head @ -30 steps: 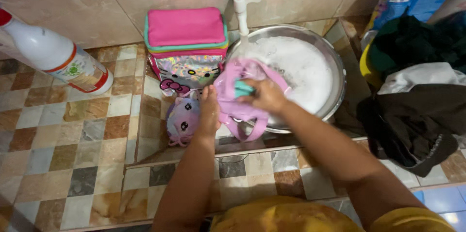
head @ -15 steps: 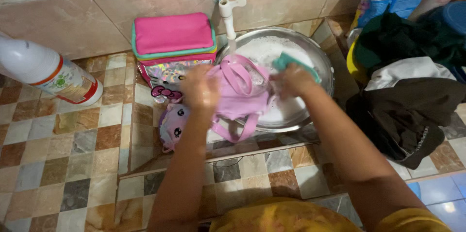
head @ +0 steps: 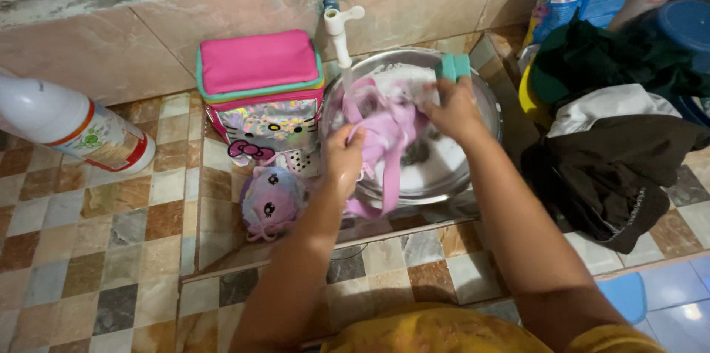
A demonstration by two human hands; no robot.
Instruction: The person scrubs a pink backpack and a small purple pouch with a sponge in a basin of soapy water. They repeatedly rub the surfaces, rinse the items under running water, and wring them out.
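Tiled floor [head: 96, 249] in checkered browns and greys carries everything, with a raised tiled step at its far side. On the right lies a heap of dark clothes [head: 614, 168], well apart from the washing. A round steel basin [head: 484, 102], full of suds, sits under a white tap [head: 342, 31]. Just left of it stands a pink lunch bag [head: 259, 87], with a small purple plush pouch [head: 268, 201] in front of it and a white spray bottle [head: 74, 127] farther left.

Draped over the basin's near rim is a pink fabric bag [head: 384, 138], its strap hanging down outside. The left hand [head: 344, 157] is closed around the bag's near edge at the rim; the right hand [head: 455, 105] is curled around a teal scrubbing brush [head: 452, 66] and presses on the bag's far side, so the bag lies between both hands.

Likely risks: wet, soapy fabric could slip from the left hand's grip, and hard scrubbing near the rim could tip the basin or splash suds onto the lunch bag.
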